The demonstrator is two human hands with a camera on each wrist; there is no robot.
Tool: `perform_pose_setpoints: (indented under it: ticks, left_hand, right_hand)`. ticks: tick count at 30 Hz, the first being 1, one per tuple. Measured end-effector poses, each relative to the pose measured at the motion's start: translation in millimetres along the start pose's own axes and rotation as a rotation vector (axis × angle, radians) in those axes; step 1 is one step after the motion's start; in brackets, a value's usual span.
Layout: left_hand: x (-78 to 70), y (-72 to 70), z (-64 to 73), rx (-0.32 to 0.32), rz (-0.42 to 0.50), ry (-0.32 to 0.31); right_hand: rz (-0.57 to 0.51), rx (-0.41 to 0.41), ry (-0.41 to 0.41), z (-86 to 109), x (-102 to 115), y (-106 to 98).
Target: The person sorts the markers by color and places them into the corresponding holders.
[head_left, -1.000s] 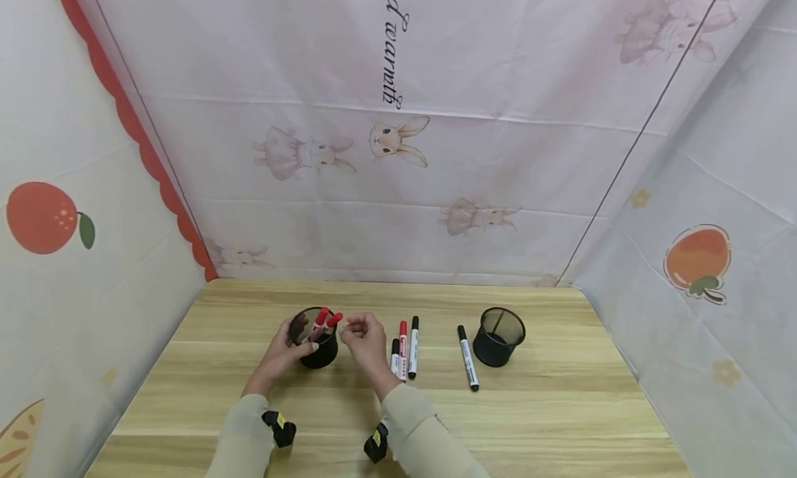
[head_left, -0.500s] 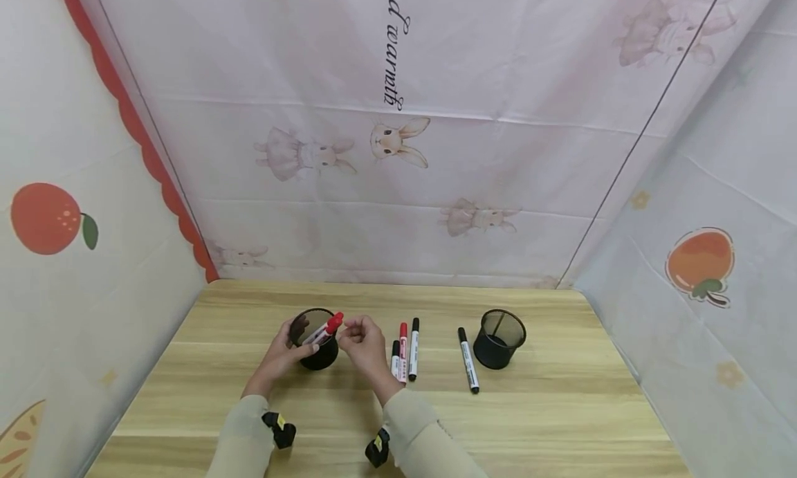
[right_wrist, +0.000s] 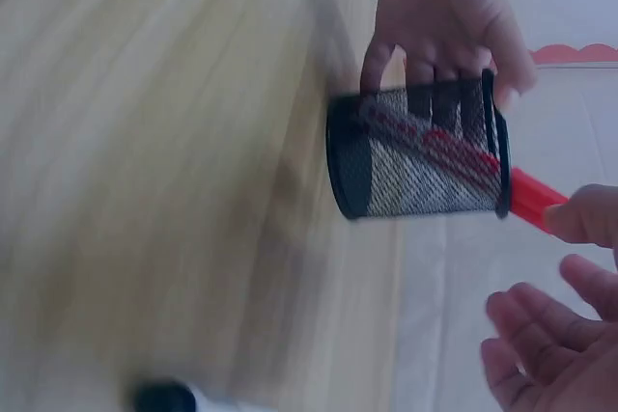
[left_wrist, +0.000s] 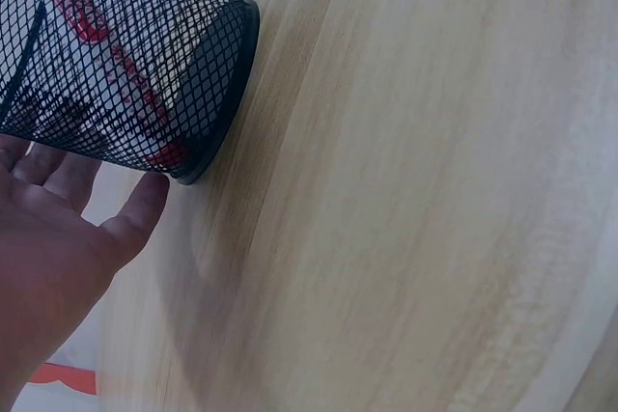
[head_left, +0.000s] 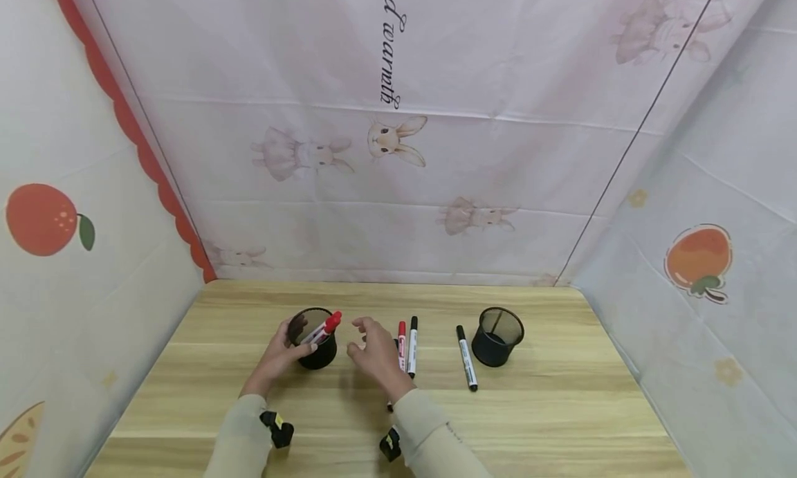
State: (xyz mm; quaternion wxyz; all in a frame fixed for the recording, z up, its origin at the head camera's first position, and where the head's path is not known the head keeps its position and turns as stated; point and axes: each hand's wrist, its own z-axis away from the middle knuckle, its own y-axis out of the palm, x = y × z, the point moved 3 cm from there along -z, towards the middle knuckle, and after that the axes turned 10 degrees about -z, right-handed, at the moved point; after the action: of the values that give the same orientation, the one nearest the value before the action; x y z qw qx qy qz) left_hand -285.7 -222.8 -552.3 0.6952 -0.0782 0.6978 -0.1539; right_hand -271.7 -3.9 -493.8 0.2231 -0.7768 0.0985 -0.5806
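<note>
A black mesh pen cup on the left of the table is gripped by my left hand, its thumb at the near side of the rim. Red-capped markers lean in that cup, caps above the rim toward the right. In the left wrist view, the little finger touches the cup near its base. My right hand is just right of the cup, fingers spread and holding nothing. The right wrist view shows this hand beside the cup's mouth, thumb overlapping a red cap.
Right of my right hand lie a red marker and a black-capped marker; another black-capped one is mostly hidden by my forearm. Farther right are a black-capped marker and a second mesh cup. Printed cloth walls surround the wooden table.
The red markers in the cup have come together, leaning right. My right hand has spread its fingers and drawn slightly right, away from the cup. My left hand keeps its hold.
</note>
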Motion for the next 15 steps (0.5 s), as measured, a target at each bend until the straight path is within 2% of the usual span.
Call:
perform_pose_setpoints:
  ticks: [7,15]
  left_hand:
    - [-0.3,-0.5,0.1,0.009,0.016,-0.009]
    - [-2.5,-1.6,-1.1,0.013,0.011,-0.023]
  right_hand:
    - [0.263,0.017,-0.033,-1.0,-2,-12]
    - [0.426,0.048,-0.083,-0.4,-5,-18]
